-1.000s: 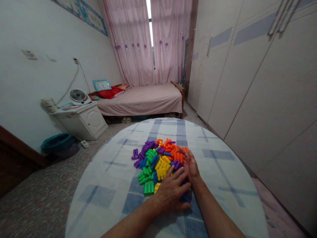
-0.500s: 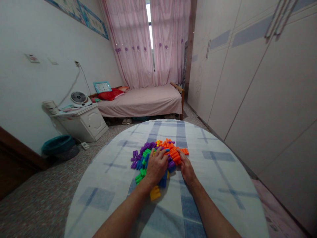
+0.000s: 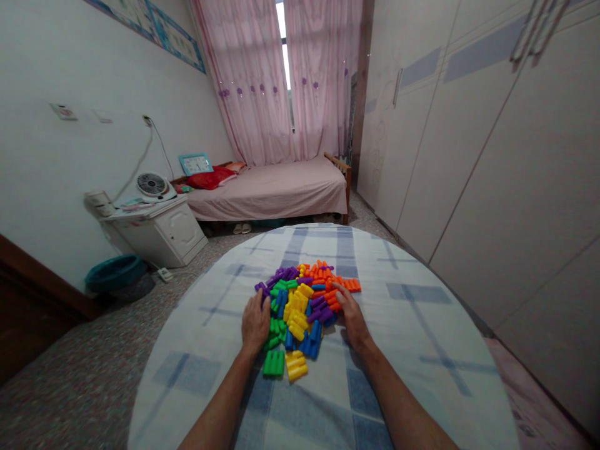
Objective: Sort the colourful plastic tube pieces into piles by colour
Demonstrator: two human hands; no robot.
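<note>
A pile of plastic building blocks, shaped like joined tubes, lies between my hands. Yellow blocks point(image 3: 297, 309) sit in its middle, with green blocks point(image 3: 276, 328) to their left and purple blocks point(image 3: 320, 309) to their right. Blue blocks point(image 3: 311, 342) lie at the near side, orange blocks point(image 3: 351, 285) at the far right. My left hand point(image 3: 255, 322) rests open along the pile's left edge, fingertips by purple blocks point(image 3: 284, 275). On the opposite edge, my right hand point(image 3: 352, 317) is open, its fingers against orange blocks. One green block point(image 3: 274, 364) and one yellow block point(image 3: 296, 366) lie nearest me.
The round table has a blue-and-white checked cloth point(image 3: 187, 375). Beyond it stands a bed point(image 3: 272, 190). A white cabinet point(image 3: 175, 231) with a fan point(image 3: 154, 185) and a teal bin point(image 3: 115, 273) are at left. A tall wardrobe point(image 3: 469, 137) lines the right.
My left hand has moved left from the pile's middle to its left edge, uncovering the yellow blocks. A green block now lies beside the near yellow one. My right hand has barely moved.
</note>
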